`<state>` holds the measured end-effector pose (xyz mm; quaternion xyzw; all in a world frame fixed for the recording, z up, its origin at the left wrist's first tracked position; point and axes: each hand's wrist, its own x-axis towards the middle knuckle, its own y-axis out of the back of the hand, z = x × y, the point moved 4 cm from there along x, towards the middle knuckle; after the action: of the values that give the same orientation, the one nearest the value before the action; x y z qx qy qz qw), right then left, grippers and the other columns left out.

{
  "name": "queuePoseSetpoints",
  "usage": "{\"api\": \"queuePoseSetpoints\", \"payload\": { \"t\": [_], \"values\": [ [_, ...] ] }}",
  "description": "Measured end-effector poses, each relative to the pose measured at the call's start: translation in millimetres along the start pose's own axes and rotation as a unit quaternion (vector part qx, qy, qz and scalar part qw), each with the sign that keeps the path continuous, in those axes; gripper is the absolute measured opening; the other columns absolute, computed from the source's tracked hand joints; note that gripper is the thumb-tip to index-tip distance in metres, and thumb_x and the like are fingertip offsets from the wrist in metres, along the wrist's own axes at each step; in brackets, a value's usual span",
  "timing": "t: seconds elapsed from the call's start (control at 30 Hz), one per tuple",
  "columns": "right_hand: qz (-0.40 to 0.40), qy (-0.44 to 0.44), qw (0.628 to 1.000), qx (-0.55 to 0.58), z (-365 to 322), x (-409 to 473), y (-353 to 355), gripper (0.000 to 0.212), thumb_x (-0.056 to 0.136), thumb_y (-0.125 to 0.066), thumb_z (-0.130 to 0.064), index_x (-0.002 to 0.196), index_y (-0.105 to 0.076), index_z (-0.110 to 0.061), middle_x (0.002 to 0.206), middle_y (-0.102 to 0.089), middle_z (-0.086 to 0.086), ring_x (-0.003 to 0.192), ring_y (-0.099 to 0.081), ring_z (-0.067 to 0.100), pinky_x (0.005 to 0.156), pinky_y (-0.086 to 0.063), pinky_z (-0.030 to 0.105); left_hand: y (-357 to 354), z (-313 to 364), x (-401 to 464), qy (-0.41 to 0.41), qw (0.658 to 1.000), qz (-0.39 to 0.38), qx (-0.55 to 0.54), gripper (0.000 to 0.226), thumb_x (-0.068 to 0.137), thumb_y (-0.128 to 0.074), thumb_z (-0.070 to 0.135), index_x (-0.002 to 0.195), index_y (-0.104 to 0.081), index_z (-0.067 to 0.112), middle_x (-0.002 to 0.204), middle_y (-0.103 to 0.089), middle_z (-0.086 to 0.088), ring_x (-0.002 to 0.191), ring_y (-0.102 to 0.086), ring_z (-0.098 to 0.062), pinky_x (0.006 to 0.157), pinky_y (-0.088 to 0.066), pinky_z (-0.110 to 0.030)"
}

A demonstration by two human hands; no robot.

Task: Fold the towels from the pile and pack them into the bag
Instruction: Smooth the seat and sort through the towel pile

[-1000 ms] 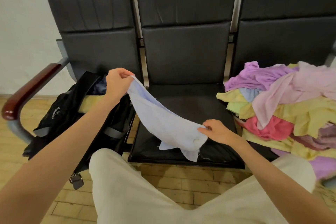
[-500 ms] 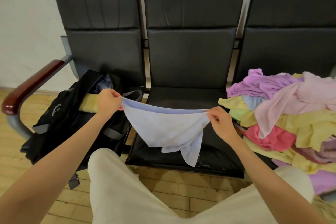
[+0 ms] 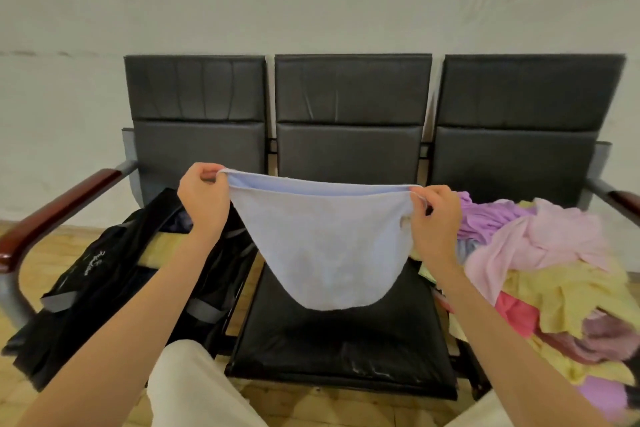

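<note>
A pale blue towel [image 3: 322, 250] hangs in the air above the middle seat [image 3: 343, 340] of a black three-seat bench, its top edge stretched between both hands and its lower part sagging in a curve. The left hand [image 3: 204, 199] has its fingers pinched shut on the left corner; the right hand [image 3: 433, 218] pinches the right corner. The black bag [image 3: 104, 274] sits on the left seat, and the pile of towels [image 3: 554, 270], pink, purple and yellow, lies on the right seat.
</note>
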<state>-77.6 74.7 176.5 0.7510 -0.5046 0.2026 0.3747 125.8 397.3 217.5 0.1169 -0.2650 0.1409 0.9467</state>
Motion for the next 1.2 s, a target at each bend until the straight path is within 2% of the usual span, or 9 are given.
{"api": "queuePoseSetpoints", "payload": {
  "t": [0.1,0.2,0.33,0.43,0.6,0.7,0.83,1.0,1.2],
  "values": [
    [-0.001,0.076,0.992,-0.100,3,2,7,0.013,0.087,-0.062,-0.011,0.092,-0.071,-0.004,0.089,-0.065,0.012,0.080,-0.056,0.026,0.074,-0.036,0.025,0,9,2,-0.100,0.993,-0.027,0.059,0.012,0.088,-0.052,0.004,0.091,-0.063,0.008,0.092,-0.060,-0.008,0.077,-0.056,-0.020,0.076,-0.047,-0.032],
    [0.034,0.030,0.998,-0.048,2,-6,12,0.032,0.090,-0.044,-0.024,0.087,-0.069,-0.005,0.084,-0.064,0.011,0.078,-0.051,0.020,0.073,-0.029,0.019,0,13,2,-0.134,0.985,-0.060,0.087,0.006,0.088,-0.058,0.010,0.090,-0.063,0.012,0.092,-0.059,-0.005,0.077,-0.059,-0.021,0.074,-0.051,-0.036],
    [-0.013,0.047,0.997,-0.059,-4,-19,8,0.016,0.091,-0.052,-0.007,0.096,-0.067,-0.003,0.093,-0.061,0.013,0.084,-0.056,0.024,0.079,-0.043,0.030,1,-3,2,-0.015,0.999,-0.040,0.002,0.004,0.086,-0.058,0.011,0.085,-0.062,0.009,0.084,-0.064,-0.009,0.052,-0.062,-0.016,0.052,-0.056,-0.037],
    [-0.025,-0.007,1.000,-0.008,-4,-24,5,0.014,0.095,-0.050,-0.004,0.099,-0.063,-0.001,0.091,-0.057,0.006,0.079,-0.052,0.014,0.071,-0.042,0.011,-11,-27,4,0.081,0.990,-0.117,0.005,0.006,0.085,-0.060,0.005,0.085,-0.065,0.008,0.078,-0.065,-0.002,0.049,-0.066,-0.023,0.063,-0.059,-0.047],
    [-0.141,-0.121,0.982,0.018,46,-17,-22,0.026,0.096,-0.053,-0.009,0.120,-0.056,-0.001,0.111,-0.060,0.016,0.098,-0.060,0.028,0.088,-0.051,0.032,-43,-47,6,0.147,0.965,-0.209,0.050,0.010,0.088,-0.054,0.002,0.090,-0.064,0.001,0.073,-0.066,-0.010,0.056,-0.068,-0.027,0.068,-0.061,-0.043],
    [-0.158,-0.171,0.972,-0.032,65,4,-37,0.022,0.095,-0.050,-0.005,0.112,-0.060,0.004,0.112,-0.058,0.023,0.095,-0.057,0.031,0.084,-0.046,0.020,-78,-50,10,0.183,0.935,-0.291,0.088,0.014,0.092,-0.048,0.000,0.082,-0.058,0.003,0.080,-0.062,-0.016,0.060,-0.070,-0.029,0.070,-0.061,-0.042],
    [-0.087,-0.166,0.981,-0.044,55,46,-44,0.015,0.093,-0.049,-0.002,0.097,-0.063,0.002,0.102,-0.060,0.020,0.088,-0.059,0.031,0.074,-0.045,0.030,-112,-38,36,0.185,0.940,-0.275,0.077,0.023,0.093,-0.046,0.000,0.071,-0.054,0.004,0.082,-0.060,-0.020,0.067,-0.069,-0.035,0.077,-0.059,-0.045],
    [-0.003,-0.103,0.994,0.025,41,74,-33,0.016,0.094,-0.047,-0.002,0.092,-0.063,0.000,0.097,-0.058,0.014,0.079,-0.050,0.011,0.066,-0.035,0.000,-134,-10,56,0.087,0.964,-0.243,0.059,0.023,0.093,-0.040,0.001,0.094,-0.063,-0.001,0.090,-0.062,-0.013,0.068,-0.066,-0.027,0.075,-0.056,-0.035],
    [-0.030,-0.085,0.996,0.009,61,47,-30,0.018,0.094,-0.046,-0.003,0.096,-0.064,-0.003,0.096,-0.057,0.008,0.085,-0.049,0.010,0.070,-0.034,0.000,-130,-31,30,0.065,0.962,-0.253,0.076,0.028,0.095,-0.038,0.003,0.093,-0.066,0.001,0.087,-0.063,-0.011,0.065,-0.064,-0.015,0.066,-0.055,-0.022]
  ]
}}
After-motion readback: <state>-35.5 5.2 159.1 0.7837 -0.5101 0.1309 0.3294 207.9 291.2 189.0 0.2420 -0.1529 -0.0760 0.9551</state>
